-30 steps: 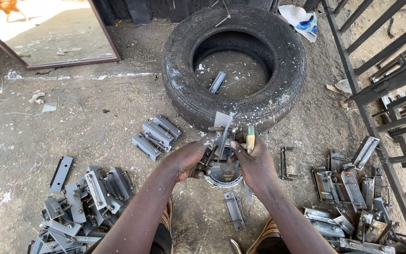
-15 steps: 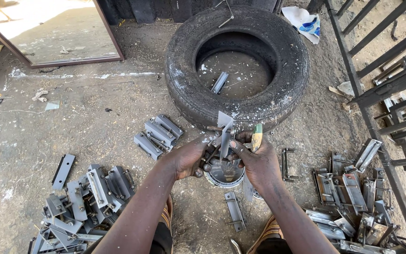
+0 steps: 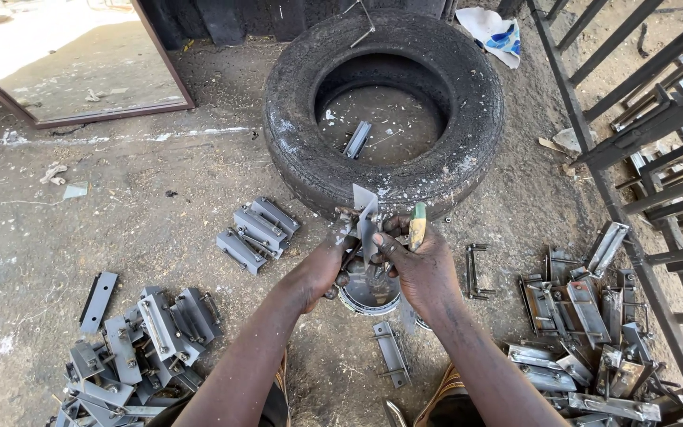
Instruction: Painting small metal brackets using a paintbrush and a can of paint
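Gripping a grey metal bracket (image 3: 367,224) between them, both hands meet over a small round tin (image 3: 369,292) on the dirt floor (image 3: 120,221), just in front of a worn tyre (image 3: 385,103). The left hand (image 3: 322,269) closes its grip on the bracket's lower part. The right hand (image 3: 420,265) pinches the bracket with its fingertips and also holds a tool with a yellow-green handle (image 3: 418,224). Piles of like brackets lie at the left (image 3: 140,348), at the right (image 3: 586,332) and near the tyre (image 3: 256,232). One bracket (image 3: 357,139) lies inside the tyre.
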